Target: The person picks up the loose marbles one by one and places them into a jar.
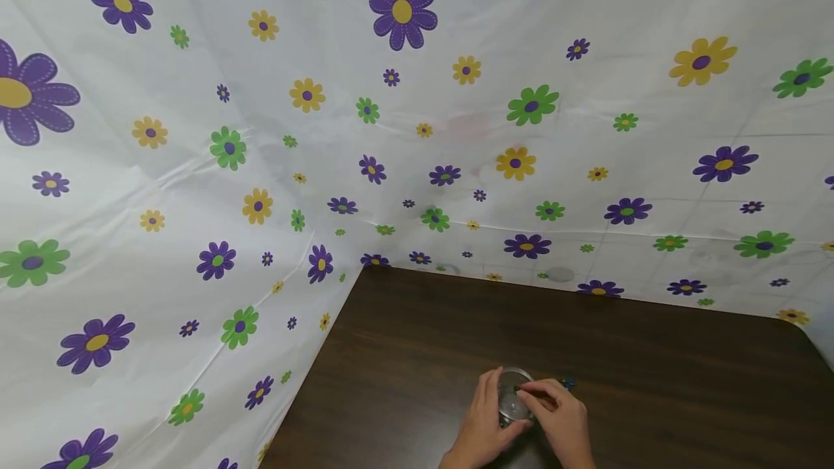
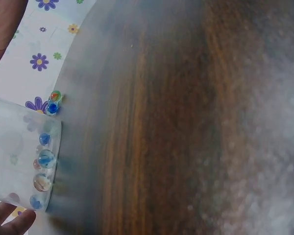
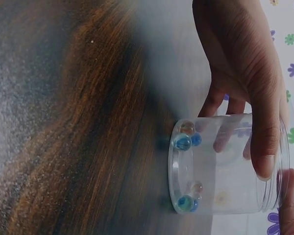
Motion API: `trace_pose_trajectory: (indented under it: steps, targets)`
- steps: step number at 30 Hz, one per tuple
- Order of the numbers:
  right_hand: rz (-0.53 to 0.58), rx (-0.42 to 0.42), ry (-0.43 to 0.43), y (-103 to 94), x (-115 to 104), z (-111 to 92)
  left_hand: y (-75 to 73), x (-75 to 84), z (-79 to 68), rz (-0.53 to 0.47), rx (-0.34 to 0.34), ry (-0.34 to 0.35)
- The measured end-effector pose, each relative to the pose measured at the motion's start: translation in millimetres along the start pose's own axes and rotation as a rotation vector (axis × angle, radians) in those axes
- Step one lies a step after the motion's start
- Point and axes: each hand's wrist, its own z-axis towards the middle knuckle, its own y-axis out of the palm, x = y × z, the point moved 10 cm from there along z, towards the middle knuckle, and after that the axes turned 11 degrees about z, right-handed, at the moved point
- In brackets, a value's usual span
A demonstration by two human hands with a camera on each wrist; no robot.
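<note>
My left hand grips a clear plastic jar that stands upright on the table, its thumb and fingers around the side near the rim. Several glass marbles, blue, green and brownish, lie on the jar's bottom. Over the jar's open top is my right hand, thumb and index finger pinching a small dark marble that is mostly hidden by the fingertips. In the right wrist view only a few right-hand fingers show, next to the rim.
A few loose marbles, one blue and one green and orange, lie on the dark wooden table just right of the jar. A white flowered sheet hangs along the table's back and left edges.
</note>
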Motion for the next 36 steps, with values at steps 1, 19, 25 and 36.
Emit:
trace_pose_trajectory:
  steps: [1, 19, 25, 36]
  targets:
    - [-0.005, 0.003, -0.003, 0.0, -0.3, 0.3, -0.4, -0.1, 0.4, 0.001, 0.001, 0.001]
    - [-0.097, 0.223, 0.103, -48.3, 13.2, 3.9, 3.7, 0.5, -1.6, 0.025, -0.015, -0.006]
    - [-0.270, 0.196, 0.138, -68.7, 27.0, 12.4, 1.5, -0.3, -2.1, 0.030, -0.008, -0.023]
    - [-0.366, 0.163, 0.186, -80.3, 46.2, 19.3, -2.1, 1.4, -1.2, 0.038, 0.020, -0.020]
